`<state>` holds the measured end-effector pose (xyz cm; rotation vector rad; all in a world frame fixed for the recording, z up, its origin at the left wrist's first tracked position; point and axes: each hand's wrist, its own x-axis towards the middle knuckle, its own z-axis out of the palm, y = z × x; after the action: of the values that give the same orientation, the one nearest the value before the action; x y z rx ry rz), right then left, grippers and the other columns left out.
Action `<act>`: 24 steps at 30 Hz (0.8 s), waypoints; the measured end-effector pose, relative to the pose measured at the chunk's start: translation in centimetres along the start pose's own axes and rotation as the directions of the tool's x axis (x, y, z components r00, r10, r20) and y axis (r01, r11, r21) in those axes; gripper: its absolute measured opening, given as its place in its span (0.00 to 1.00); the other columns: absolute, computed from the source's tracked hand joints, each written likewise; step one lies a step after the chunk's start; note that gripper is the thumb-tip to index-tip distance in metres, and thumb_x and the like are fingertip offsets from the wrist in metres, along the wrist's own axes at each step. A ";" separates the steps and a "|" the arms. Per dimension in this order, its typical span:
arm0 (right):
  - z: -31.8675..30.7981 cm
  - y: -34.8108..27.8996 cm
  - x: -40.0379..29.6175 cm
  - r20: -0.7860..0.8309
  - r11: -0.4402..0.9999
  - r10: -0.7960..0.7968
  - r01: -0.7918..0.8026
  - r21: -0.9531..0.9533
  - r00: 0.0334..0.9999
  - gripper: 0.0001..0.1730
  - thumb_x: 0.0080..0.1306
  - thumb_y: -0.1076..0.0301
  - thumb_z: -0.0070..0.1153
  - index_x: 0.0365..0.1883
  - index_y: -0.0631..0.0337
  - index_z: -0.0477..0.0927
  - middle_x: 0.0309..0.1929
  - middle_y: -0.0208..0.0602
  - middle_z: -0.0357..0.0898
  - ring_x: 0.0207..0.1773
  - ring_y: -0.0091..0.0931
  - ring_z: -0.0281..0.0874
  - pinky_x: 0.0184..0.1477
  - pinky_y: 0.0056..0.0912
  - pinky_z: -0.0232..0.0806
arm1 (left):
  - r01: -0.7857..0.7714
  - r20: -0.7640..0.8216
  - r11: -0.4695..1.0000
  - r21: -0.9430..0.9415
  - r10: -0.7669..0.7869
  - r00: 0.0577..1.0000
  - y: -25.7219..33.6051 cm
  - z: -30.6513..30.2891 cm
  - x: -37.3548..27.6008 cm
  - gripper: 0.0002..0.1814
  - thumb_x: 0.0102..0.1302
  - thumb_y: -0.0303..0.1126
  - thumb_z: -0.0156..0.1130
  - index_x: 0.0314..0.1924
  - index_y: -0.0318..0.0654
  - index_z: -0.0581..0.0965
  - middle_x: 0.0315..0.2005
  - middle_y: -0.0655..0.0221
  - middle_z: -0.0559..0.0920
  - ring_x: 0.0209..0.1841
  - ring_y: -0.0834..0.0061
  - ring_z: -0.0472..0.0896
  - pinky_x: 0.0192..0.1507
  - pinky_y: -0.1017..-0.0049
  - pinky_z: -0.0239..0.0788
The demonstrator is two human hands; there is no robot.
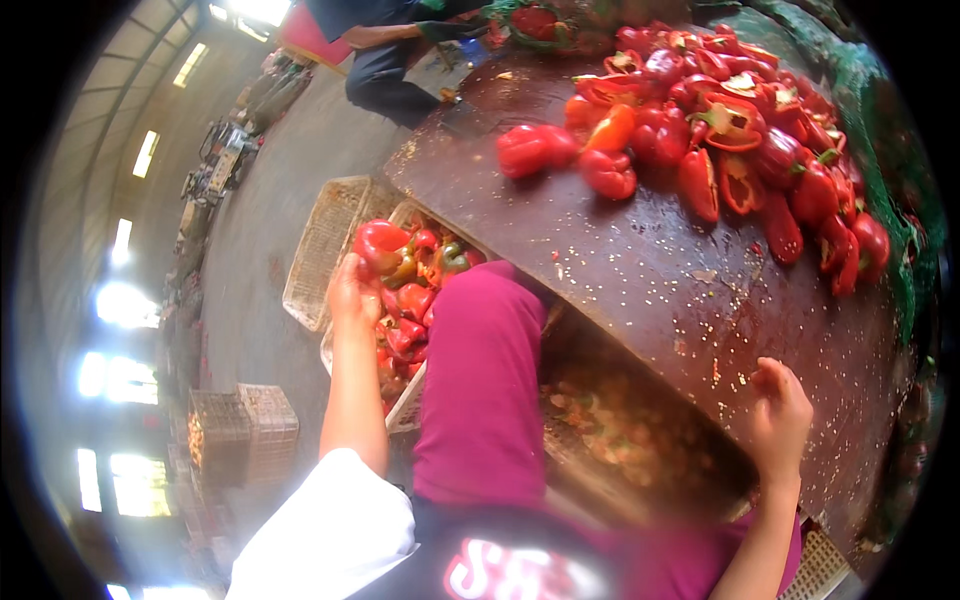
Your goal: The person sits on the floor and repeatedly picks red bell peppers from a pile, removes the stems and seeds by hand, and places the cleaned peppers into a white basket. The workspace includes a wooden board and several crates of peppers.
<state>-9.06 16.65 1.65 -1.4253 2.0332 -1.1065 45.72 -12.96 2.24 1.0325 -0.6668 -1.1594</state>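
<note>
My left hand (355,294) is at a plastic crate (405,401) beside my knee, its fingers against a red bell pepper (381,246). That pepper lies over other red, orange and greenish peppers in the crate. Above the near right part of the dark red tabletop (600,262) is my right hand (780,409), its fingers curled; whether it holds something small is unclear. Farther up the table spreads a heap of red bell peppers (727,127), some whole and some cut open. Pale seeds are scattered over the surface.
Another crate (322,255) stands left of the filled one. Green netting (870,150) borders the heap. Under the table edge lie pepper scraps (607,427). A person (390,67) is beyond the table's far left corner. Stacked crates (266,427) stand on the floor at left.
</note>
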 end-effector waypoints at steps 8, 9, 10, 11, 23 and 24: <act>-0.6 1.6 -0.3 0.057 0.983 -0.015 0.025 -0.182 0.998 0.23 0.54 0.84 0.48 0.50 0.65 0.78 0.45 0.48 0.81 0.47 0.42 0.81 0.53 0.41 0.72 | -0.100 -0.210 0.884 0.456 0.216 0.954 -3.8 0.7 -0.5 0.25 0.67 0.27 0.56 0.64 0.34 0.64 0.40 0.63 0.81 0.35 0.78 0.78 0.31 0.80 0.71; -0.5 1.8 -0.3 0.089 0.975 -0.027 0.046 -0.219 0.996 0.23 0.54 0.83 0.49 0.50 0.65 0.79 0.45 0.51 0.80 0.48 0.46 0.79 0.53 0.44 0.71 | -0.230 -0.108 0.869 0.439 0.305 0.946 -4.4 4.1 -2.2 0.25 0.67 0.25 0.55 0.64 0.33 0.63 0.39 0.63 0.81 0.34 0.79 0.78 0.29 0.81 0.71; -0.7 1.8 -0.5 0.203 0.959 0.060 0.000 -0.283 0.977 0.23 0.55 0.82 0.50 0.50 0.64 0.78 0.45 0.52 0.80 0.47 0.47 0.79 0.52 0.44 0.72 | -0.248 0.077 0.846 0.473 0.241 0.968 -4.7 8.5 -4.6 0.24 0.67 0.23 0.54 0.63 0.33 0.65 0.39 0.64 0.81 0.34 0.80 0.78 0.29 0.81 0.71; -0.9 2.3 -0.7 0.305 0.940 0.152 -0.042 -0.340 0.940 0.22 0.55 0.81 0.51 0.51 0.64 0.78 0.44 0.52 0.80 0.47 0.48 0.79 0.51 0.45 0.72 | -0.285 0.264 0.817 0.501 0.170 0.950 -5.5 13.3 -7.2 0.22 0.67 0.22 0.54 0.61 0.33 0.67 0.39 0.65 0.82 0.35 0.81 0.78 0.29 0.80 0.71; 0.6 2.0 0.3 0.477 0.955 0.059 0.090 -0.283 0.877 0.27 0.51 0.76 0.57 0.53 0.67 0.76 0.39 0.45 0.79 0.42 0.39 0.80 0.46 0.41 0.74 | -0.511 0.549 0.262 0.819 -0.101 0.830 -27.3 41.2 -10.8 0.47 0.53 0.51 0.70 0.68 0.36 0.64 0.54 0.51 0.79 0.57 0.57 0.79 0.59 0.68 0.69; 0.8 2.0 0.3 0.439 0.955 0.051 0.085 -0.284 0.897 0.28 0.52 0.77 0.56 0.56 0.67 0.75 0.42 0.47 0.78 0.45 0.41 0.80 0.48 0.42 0.74 | -0.483 0.519 0.260 0.836 -0.092 0.849 -28.4 42.1 -10.8 0.44 0.52 0.46 0.71 0.66 0.36 0.66 0.50 0.54 0.82 0.52 0.61 0.82 0.55 0.70 0.71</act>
<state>-9.81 16.43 -0.39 -1.6600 1.8987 -0.4253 -5.43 -17.03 -5.59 1.5937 -2.0629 -0.6545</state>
